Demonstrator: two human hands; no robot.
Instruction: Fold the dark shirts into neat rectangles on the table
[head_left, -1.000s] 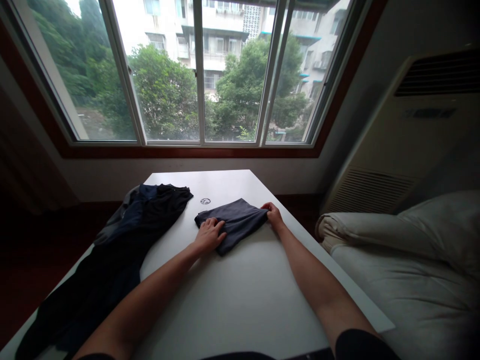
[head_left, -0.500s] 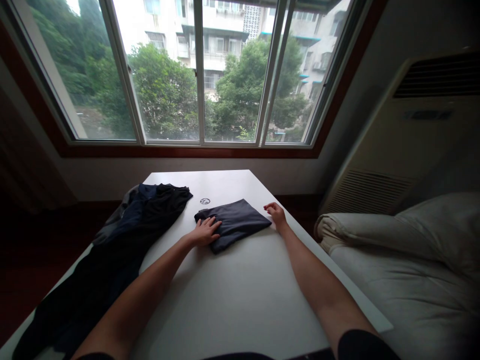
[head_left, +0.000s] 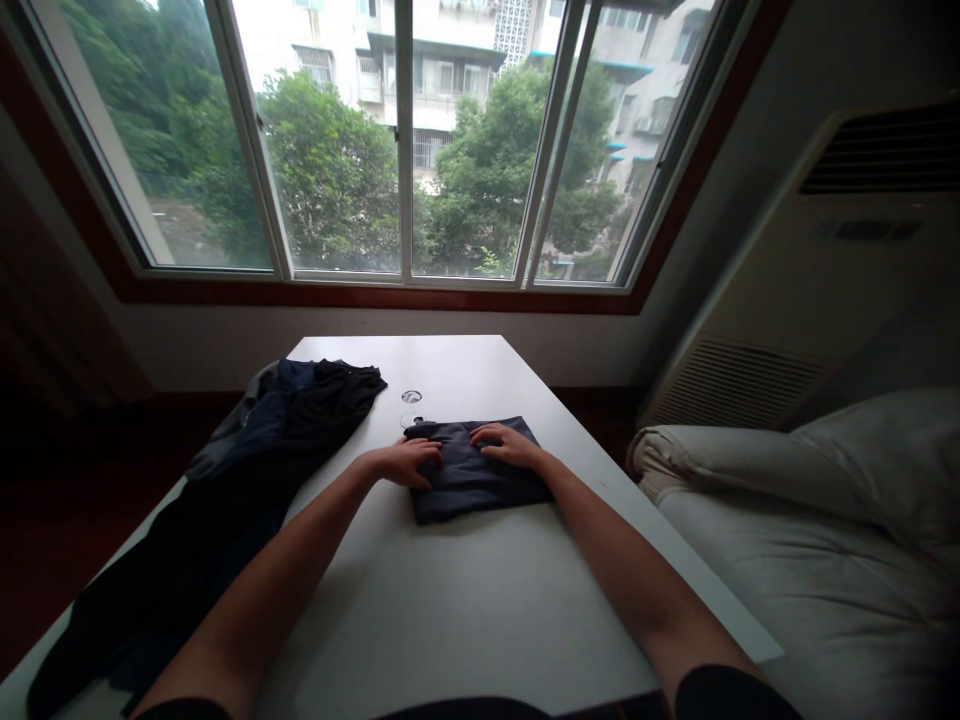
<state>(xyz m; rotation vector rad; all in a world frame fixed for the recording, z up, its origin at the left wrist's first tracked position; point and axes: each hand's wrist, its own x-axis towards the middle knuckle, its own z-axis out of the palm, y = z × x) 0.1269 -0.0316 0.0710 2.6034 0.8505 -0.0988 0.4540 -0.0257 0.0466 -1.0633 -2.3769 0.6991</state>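
Observation:
A dark grey garment, folded into a flat rectangle, lies on the white table. My left hand rests on its left edge with the fingers stretched out and the thumb apart. On the upper right part of the cloth, my right hand lies with its fingers slightly bent and spread. Neither hand grips the cloth. A small dark bit of the garment sticks out at its upper left corner.
Along the table's left side lies a heap of dark clothes. A round dark-lined mark shows on the tabletop beyond the garment. To the right are a pale padded cushion or bedding and a floor-standing air conditioner. A window stands behind.
My right hand has moved left from beside the garment onto it. The garment has turned, so its near edge now lies nearly level, and it sits slightly closer to me.

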